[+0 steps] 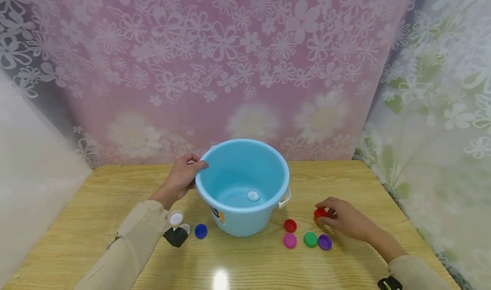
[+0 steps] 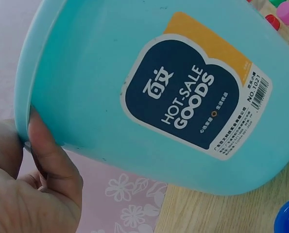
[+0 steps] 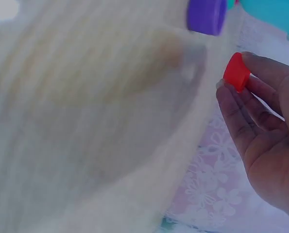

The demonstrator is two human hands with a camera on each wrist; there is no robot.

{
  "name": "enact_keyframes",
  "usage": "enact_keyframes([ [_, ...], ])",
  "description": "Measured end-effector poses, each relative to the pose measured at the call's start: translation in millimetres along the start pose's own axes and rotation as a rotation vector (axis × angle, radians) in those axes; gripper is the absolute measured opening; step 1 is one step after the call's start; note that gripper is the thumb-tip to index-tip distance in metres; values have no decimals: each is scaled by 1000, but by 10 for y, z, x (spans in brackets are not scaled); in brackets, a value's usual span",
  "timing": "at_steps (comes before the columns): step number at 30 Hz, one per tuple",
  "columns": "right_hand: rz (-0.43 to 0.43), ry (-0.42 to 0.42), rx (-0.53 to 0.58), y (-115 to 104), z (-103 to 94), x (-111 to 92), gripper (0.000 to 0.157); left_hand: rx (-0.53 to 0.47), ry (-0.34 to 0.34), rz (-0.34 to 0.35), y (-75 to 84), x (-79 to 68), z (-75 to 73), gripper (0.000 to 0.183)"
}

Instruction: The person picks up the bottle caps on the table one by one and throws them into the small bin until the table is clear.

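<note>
A light blue bucket [image 1: 242, 219] stands upright on the table, with a white bottle cap [image 1: 253, 195] lying inside on its bottom. My left hand [image 1: 182, 177] grips the bucket's rim at the left, thumb on one side and fingers on the other, also plain in the left wrist view. To the right of the bucket, my right hand [image 1: 345, 218] pinches a red bottle cap [image 3: 237, 73] between thumb and fingertips. Near that hand lie a purple cap [image 1: 324, 242], a green cap [image 1: 310, 239], a pink cap [image 1: 290, 240] and another red cap [image 1: 290, 225].
Left of the bucket on the wooden table [image 1: 245, 268] are a blue cap [image 1: 201, 231] and a white cap [image 1: 176, 218], with another white cap partly hidden by the left wrist's black device [image 1: 176, 237]. The bucket's white handle [image 1: 284, 198] hangs at its right. Floral curtains stand behind and beside the table.
</note>
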State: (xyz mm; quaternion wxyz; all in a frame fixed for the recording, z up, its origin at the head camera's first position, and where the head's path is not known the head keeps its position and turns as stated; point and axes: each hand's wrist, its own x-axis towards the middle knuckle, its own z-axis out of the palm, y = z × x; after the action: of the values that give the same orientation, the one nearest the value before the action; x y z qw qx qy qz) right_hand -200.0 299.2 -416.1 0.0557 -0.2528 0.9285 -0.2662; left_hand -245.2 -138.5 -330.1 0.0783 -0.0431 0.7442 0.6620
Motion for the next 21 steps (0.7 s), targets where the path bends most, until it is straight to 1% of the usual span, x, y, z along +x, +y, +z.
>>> enact_keyframes([
  [3,-16,60,-21,-45,-74,22,33,13,5,1,7,0,-7,18],
  [7,-4,132,-38,-131,-204,56,34,32,4,2,18,-7,1,18],
  [12,-24,216,-45,-268,-395,155,36,38,6,8,5,6,8,17],
  [16,-48,265,-52,-399,-563,279,37,43,5,10,-2,16,4,18],
  [21,-83,307,-69,-585,-746,430,40,45,10,7,19,1,0,17],
])
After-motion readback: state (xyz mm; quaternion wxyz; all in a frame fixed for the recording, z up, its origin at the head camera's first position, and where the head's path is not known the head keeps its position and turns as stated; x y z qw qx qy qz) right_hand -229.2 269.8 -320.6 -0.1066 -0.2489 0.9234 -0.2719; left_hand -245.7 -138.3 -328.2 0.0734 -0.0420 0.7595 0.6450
